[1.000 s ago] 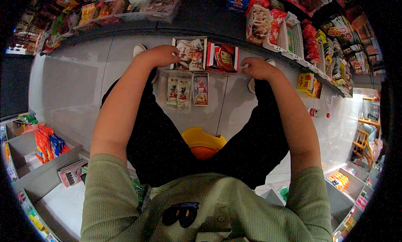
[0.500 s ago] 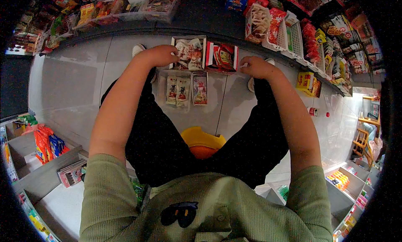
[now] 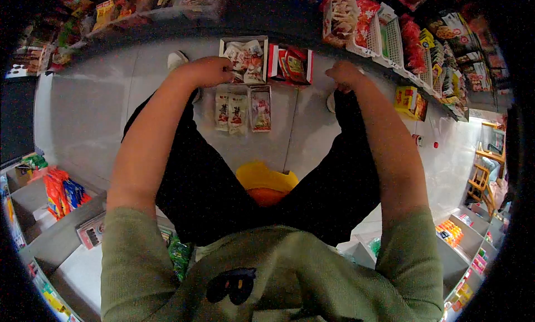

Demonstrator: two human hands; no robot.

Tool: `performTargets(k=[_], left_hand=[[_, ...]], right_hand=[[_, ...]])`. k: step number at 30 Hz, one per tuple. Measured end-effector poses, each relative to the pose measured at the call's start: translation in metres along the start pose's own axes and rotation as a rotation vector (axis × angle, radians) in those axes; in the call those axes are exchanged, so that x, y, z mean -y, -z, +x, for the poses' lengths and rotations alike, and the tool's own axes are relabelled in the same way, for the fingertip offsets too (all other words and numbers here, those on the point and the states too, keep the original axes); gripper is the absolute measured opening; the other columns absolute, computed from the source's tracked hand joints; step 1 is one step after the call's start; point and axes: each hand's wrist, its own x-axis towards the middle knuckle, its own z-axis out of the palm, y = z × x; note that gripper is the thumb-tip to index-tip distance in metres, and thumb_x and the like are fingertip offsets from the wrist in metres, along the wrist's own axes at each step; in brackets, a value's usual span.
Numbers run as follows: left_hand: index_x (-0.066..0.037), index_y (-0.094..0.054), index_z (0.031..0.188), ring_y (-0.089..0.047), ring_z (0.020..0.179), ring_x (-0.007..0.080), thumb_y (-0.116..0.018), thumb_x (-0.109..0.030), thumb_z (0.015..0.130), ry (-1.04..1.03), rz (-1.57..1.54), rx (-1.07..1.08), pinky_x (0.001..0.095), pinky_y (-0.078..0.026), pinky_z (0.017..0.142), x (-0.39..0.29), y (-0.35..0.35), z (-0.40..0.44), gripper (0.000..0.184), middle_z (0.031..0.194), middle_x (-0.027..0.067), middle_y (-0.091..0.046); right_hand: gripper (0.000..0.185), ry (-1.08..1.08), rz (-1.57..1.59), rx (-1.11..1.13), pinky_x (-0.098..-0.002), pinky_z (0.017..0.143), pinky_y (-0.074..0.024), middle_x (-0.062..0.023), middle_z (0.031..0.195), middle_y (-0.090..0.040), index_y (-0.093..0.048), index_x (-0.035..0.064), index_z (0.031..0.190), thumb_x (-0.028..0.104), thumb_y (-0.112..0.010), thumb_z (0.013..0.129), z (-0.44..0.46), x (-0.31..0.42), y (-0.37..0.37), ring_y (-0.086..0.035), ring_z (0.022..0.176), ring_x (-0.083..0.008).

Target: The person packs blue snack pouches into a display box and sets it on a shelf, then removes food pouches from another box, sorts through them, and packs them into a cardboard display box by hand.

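Note:
My left hand (image 3: pixel 212 71) has its fingers bent over the left wall of a white box (image 3: pixel 266 60), which holds white-and-red snack packets (image 3: pixel 245 54). Beside that box stands a red box (image 3: pixel 272 65) containing red snack packets (image 3: pixel 293 64). My right hand (image 3: pixel 344 75) hovers to the right of the red box, apart from it, with loosely bent fingers and nothing visible in them. Nearer to me, white sachets (image 3: pixel 229 113) lie in a clear tray, and a small box of pink-and-white packets (image 3: pixel 261 108) sits alongside.
A yellow stool or tub (image 3: pixel 267 177) is between my legs. Shelves with baskets of packets (image 3: pixel 387 37) run along the far side. A yellow carton (image 3: pixel 409 103) stands on the floor at right. Divided bins (image 3: pixel 56 194) are near me at left.
My right hand has drawn away from the red box, slightly farther from me. The left hand stays at the white box's edge. The whole view has shifted slightly.

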Motion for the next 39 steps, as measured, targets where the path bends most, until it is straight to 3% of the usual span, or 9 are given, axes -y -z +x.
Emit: performTargets(k=[4, 8, 14, 17, 19, 22, 25, 29, 39], left_hand=[[-0.009, -0.051, 0.122, -0.052, 0.109, 0.0334, -0.053, -0.038, 0.084, 0.01, -0.016, 0.017, 0.0407, -0.041, 0.092, -0.002, 0.0, -0.001, 0.048, 0.119, 0.0181, -0.054], [-0.01, -0.05, 0.123, -0.054, 0.105, 0.033, -0.052, -0.037, 0.084, 0.049, -0.08, 0.019, 0.0404, -0.043, 0.089, -0.007, 0.005, -0.007, 0.048, 0.114, 0.0187, -0.057], [-0.004, -0.049, 0.118, -0.062, 0.09, 0.0298, -0.054, -0.028, 0.086, 0.061, -0.142, 0.021, 0.0391, -0.049, 0.078, -0.012, 0.018, -0.02, 0.04, 0.096, 0.0176, -0.063], [-0.003, -0.049, 0.118, -0.062, 0.088, 0.029, -0.053, -0.026, 0.086, 0.029, -0.16, 0.008, 0.0382, -0.049, 0.076, -0.011, 0.024, -0.024, 0.039, 0.094, 0.0165, -0.064], [-0.004, -0.049, 0.118, -0.062, 0.087, 0.029, -0.054, -0.026, 0.086, 0.022, -0.151, -0.006, 0.0379, -0.049, 0.076, -0.01, 0.027, -0.025, 0.039, 0.094, 0.016, -0.064], [-0.006, -0.051, 0.117, -0.061, 0.09, 0.0306, -0.054, -0.029, 0.085, 0.033, -0.168, -0.026, 0.0389, -0.048, 0.078, -0.012, 0.03, -0.026, 0.04, 0.097, 0.0171, -0.063], [-0.007, -0.052, 0.117, -0.059, 0.095, 0.0326, -0.055, -0.034, 0.084, 0.055, -0.185, -0.046, 0.0401, -0.046, 0.081, -0.011, 0.024, -0.025, 0.042, 0.102, 0.0187, -0.061], [-0.007, -0.052, 0.119, -0.057, 0.098, 0.0337, -0.055, -0.035, 0.083, 0.007, -0.059, -0.067, 0.0402, -0.045, 0.084, -0.001, 0.009, -0.018, 0.046, 0.105, 0.0191, -0.06], [-0.004, -0.056, 0.108, -0.059, 0.094, 0.0353, -0.06, -0.039, 0.078, -0.066, -0.071, -0.252, 0.0419, -0.047, 0.082, -0.041, -0.009, -0.007, 0.047, 0.103, 0.0176, -0.061]], right_hand=[[0.048, -0.203, 0.23, -0.043, -0.0389, 0.053, -0.0541, -0.0182, 0.072, -0.062, -0.062, -0.0043, 0.092, 0.042, -0.058, 0.08, 0.031, 0.003, -0.019, -0.062, 0.059, -0.0286], [0.056, -0.048, 0.514, -0.191, -0.0403, 0.057, -0.0547, -0.0207, 0.085, -0.063, -0.06, -0.0065, 0.097, 0.046, -0.059, 0.078, 0.074, -0.009, -0.064, -0.063, 0.067, -0.0301], [0.046, -0.149, 0.368, -0.075, -0.0471, 0.07, -0.0528, -0.0202, 0.107, -0.057, -0.057, -0.0072, 0.101, 0.036, -0.056, 0.083, 0.126, -0.011, -0.104, -0.061, 0.088, -0.031], [0.034, 0.226, -0.032, -0.27, -0.0476, 0.073, -0.0513, -0.0203, 0.098, -0.061, -0.06, -0.0044, 0.094, 0.027, -0.051, 0.085, 0.164, -0.039, -0.135, -0.061, 0.087, -0.0335], [0.027, 0.104, -0.336, -0.411, -0.0444, 0.075, -0.0503, -0.0218, 0.091, -0.062, -0.063, -0.001, 0.088, 0.022, -0.049, 0.084, 0.216, -0.077, -0.153, -0.061, 0.084, -0.0358], [0.024, -0.134, 0.144, -0.393, -0.0433, 0.074, -0.0496, -0.0232, 0.083, -0.062, -0.065, -0.0002, 0.085, 0.018, -0.05, 0.082, 0.162, -0.043, -0.12, -0.06, 0.079, -0.0381], [0.024, 0.208, -0.35, -0.273, -0.0447, 0.073, -0.0488, -0.0242, 0.087, -0.062, -0.063, -0.0032, 0.085, 0.016, -0.05, 0.08, 0.153, -0.057, -0.113, -0.06, 0.079, -0.0389], [0.025, -0.006, -0.025, -0.398, -0.0455, 0.073, -0.0486, -0.0254, 0.089, -0.062, -0.062, -0.0051, 0.083, 0.016, -0.05, 0.079, 0.069, -0.015, -0.092, -0.06, 0.079, -0.04], [0.027, 0.262, -0.189, -0.392, -0.0462, 0.074, -0.0483, -0.0276, 0.081, -0.06, -0.06, -0.0077, 0.084, 0.015, -0.049, 0.075, -0.033, -0.011, -0.055, -0.059, 0.08, -0.0429]])
